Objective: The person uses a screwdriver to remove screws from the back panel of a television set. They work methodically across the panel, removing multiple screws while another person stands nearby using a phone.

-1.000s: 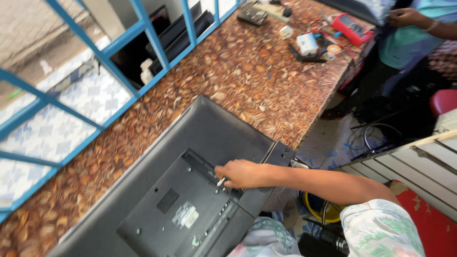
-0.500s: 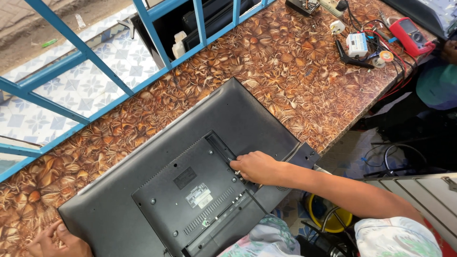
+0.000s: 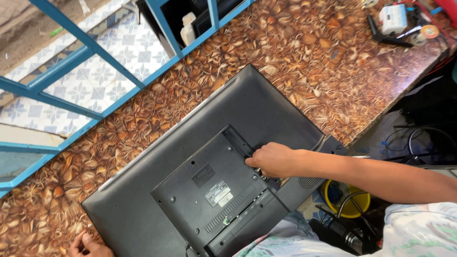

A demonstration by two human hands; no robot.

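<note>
Brown patterned counter (image 3: 295,62) bears a face-down TV (image 3: 200,190); right hand (image 3: 271,159) pinches at its port recess, left hand (image 3: 88,246) curled on its corner steadies best.

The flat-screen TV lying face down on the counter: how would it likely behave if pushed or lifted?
The TV is a wide, thin, rigid slab, so it would probably slide flat rather than roll. One corner overhangs the counter edge beside the right hand, so it might tip. The hidden screen is likely fragile.
</note>
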